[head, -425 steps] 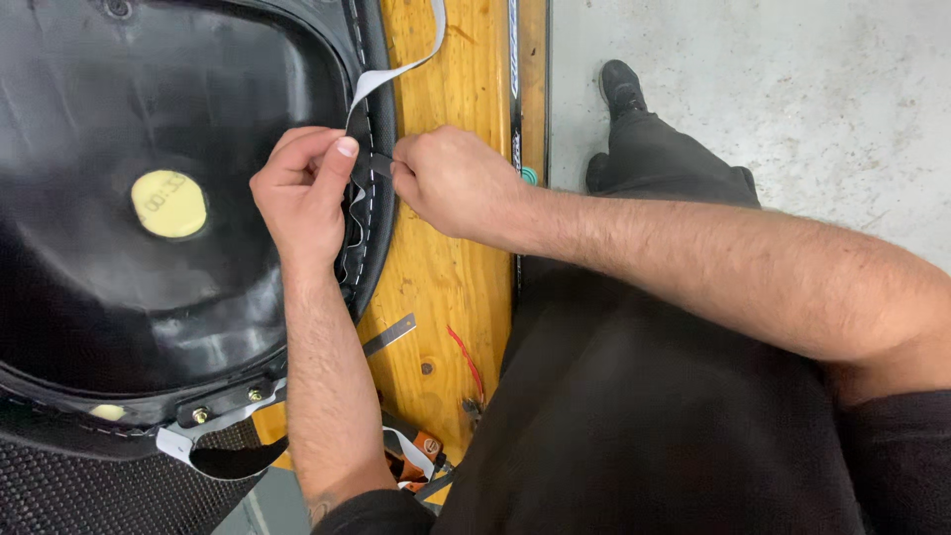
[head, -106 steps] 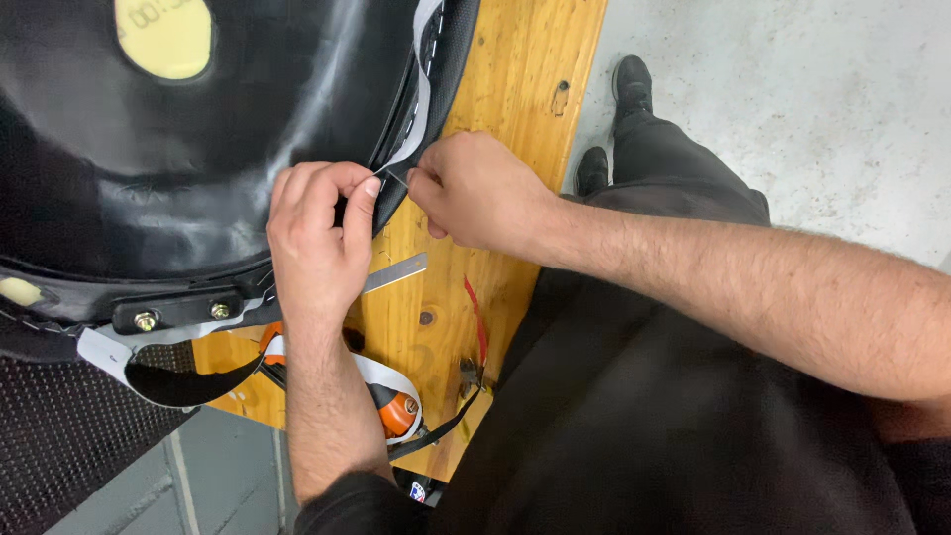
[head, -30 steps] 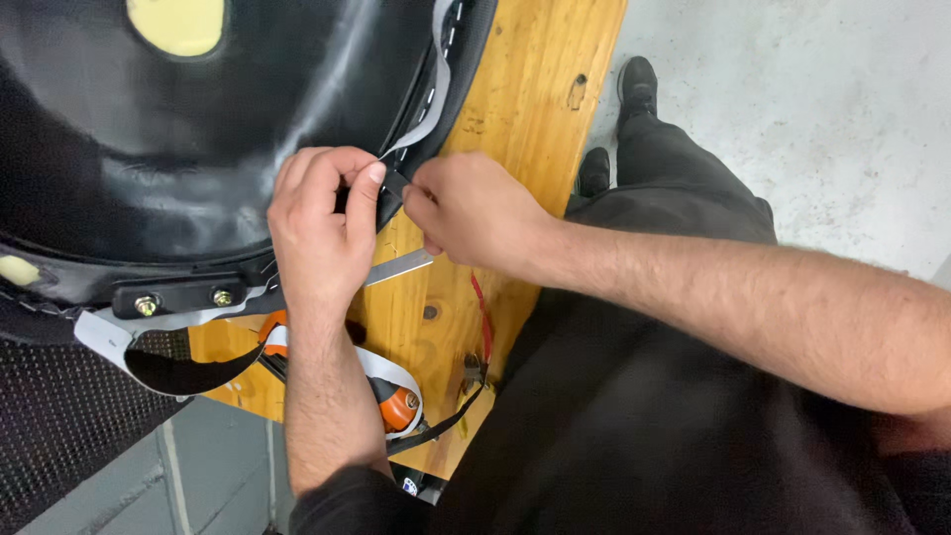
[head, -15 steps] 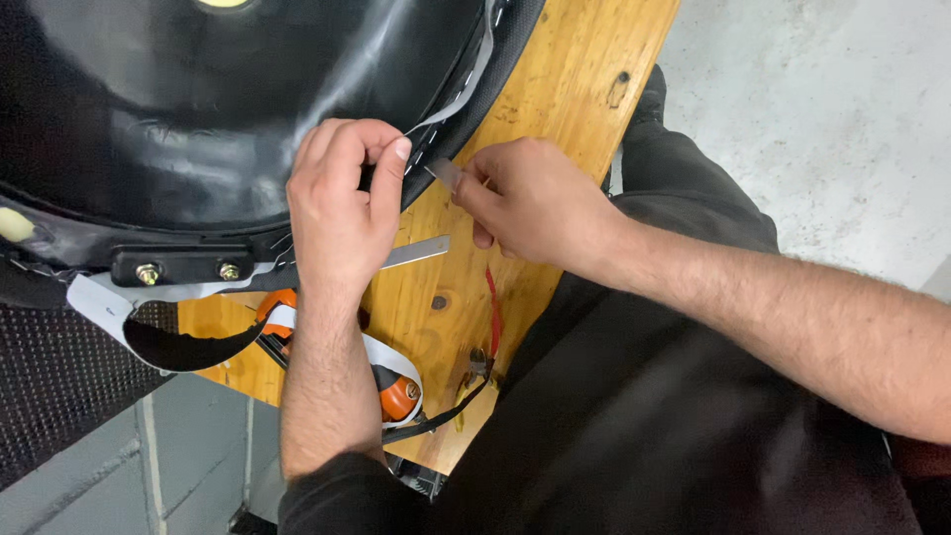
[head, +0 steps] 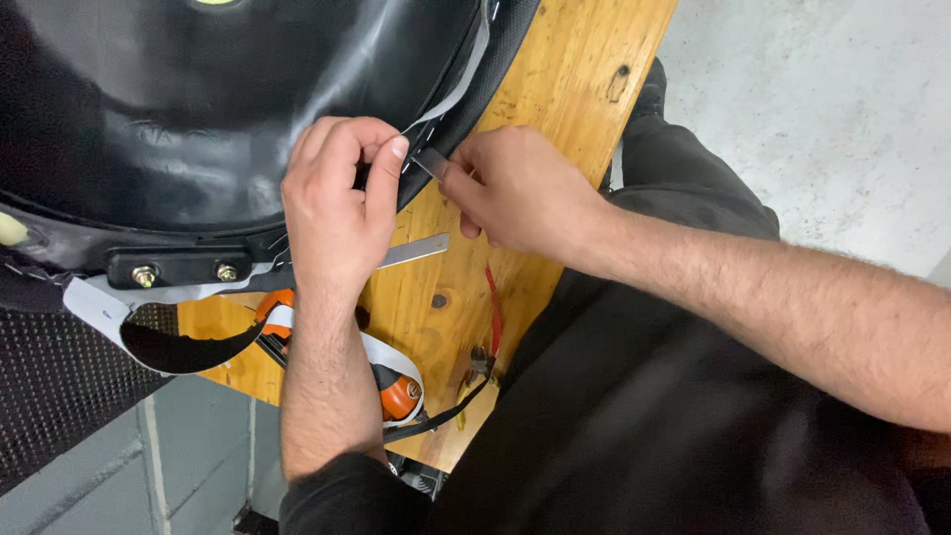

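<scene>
Pinched between right hand (head: pixel 515 193) fingers: a small grey strip (head: pixel 428 161) at the black shell (head: pixel 198 109) rim.
Left hand (head: pixel 337 208) grip clenches the same rim, frame centre, above the wooden surface (head: pixel 555 99).

Black moulded shell (head: pixel 198 109) filled upper left of frame, overhanging the wooden bench (head: pixel 565 109); no way through there. Left hand (head: pixel 337 213) and right hand (head: pixel 515 193) crowded the shell's rim at centre, small metal strip (head: pixel 428 161) pinched betw. them. Bare wood ran open from centre to upper right, w/ only a flat metal blade (head: pixel 414 250) lying below the hands. Lower centre was cluttered: orange-handled tool (head: pixel 396 391), white strap (head: pixel 386 357), red cord (head: pixel 492 307). Bolted bracket (head: pixel 183 269) blocked left edge. Concrete floor (head: pixel 812 109) at right was open.
</scene>
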